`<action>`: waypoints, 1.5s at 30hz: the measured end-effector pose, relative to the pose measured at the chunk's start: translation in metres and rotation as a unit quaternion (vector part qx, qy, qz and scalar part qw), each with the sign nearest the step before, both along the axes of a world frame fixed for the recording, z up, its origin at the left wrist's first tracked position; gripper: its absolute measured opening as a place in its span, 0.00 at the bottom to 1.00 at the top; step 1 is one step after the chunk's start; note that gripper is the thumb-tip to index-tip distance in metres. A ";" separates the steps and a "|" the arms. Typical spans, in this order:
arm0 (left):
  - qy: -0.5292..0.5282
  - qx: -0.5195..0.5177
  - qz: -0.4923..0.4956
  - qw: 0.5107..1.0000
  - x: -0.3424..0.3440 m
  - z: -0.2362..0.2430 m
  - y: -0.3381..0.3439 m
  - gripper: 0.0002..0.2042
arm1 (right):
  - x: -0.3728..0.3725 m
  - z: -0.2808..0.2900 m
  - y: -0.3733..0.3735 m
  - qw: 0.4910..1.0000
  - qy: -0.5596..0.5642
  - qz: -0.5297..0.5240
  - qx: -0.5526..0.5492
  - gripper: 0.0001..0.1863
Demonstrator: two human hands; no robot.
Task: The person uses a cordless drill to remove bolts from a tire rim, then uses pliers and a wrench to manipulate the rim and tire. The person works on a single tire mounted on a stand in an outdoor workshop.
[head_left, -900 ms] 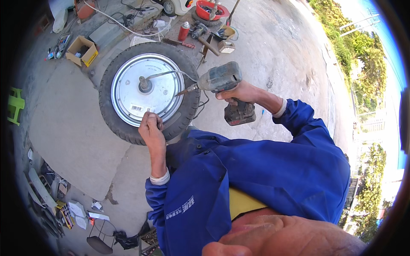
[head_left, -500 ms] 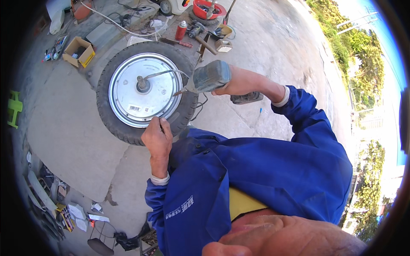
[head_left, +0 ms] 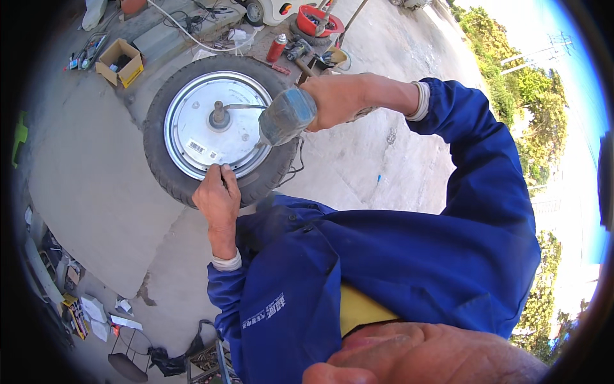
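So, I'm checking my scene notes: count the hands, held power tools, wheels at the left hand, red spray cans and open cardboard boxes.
Hands: 2 (left hand, right hand)
Held power tool: 1
Wheel at the left hand: 1
Red spray can: 1
Open cardboard box: 1
Total: 6

You have bright daylight from the right of the frame, where the sky (head_left: 534,25) washes out. The floor (head_left: 102,179) dims toward the left, your power tool (head_left: 289,116) looks slightly soft, and outlines bend near the black rim.
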State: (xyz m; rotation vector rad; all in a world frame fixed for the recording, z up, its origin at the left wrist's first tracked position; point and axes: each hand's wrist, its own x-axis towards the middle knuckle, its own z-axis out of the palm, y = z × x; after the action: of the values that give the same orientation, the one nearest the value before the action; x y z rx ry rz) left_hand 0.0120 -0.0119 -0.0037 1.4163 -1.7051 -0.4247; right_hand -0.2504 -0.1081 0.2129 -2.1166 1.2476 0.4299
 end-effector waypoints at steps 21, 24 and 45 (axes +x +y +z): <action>-0.025 -0.012 -0.034 0.999 0.012 0.005 -0.001 0.08 | 0.034 0.017 0.021 0.998 0.030 -0.052 -0.015 0.21; -0.060 -0.025 -0.049 0.997 -0.008 0.011 0.004 0.12 | 0.028 0.018 0.022 0.997 0.048 -0.060 -0.020 0.22; -0.118 0.102 -0.053 0.986 -0.045 0.019 -0.003 0.09 | -0.008 0.000 0.051 0.990 -0.076 -0.122 -0.007 0.31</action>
State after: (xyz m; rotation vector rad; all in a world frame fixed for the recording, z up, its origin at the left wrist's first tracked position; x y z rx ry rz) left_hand -0.0329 -0.0145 0.0157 1.5775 -1.9810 -0.5206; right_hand -0.2579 -0.0576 0.2129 -1.9359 1.3998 0.1498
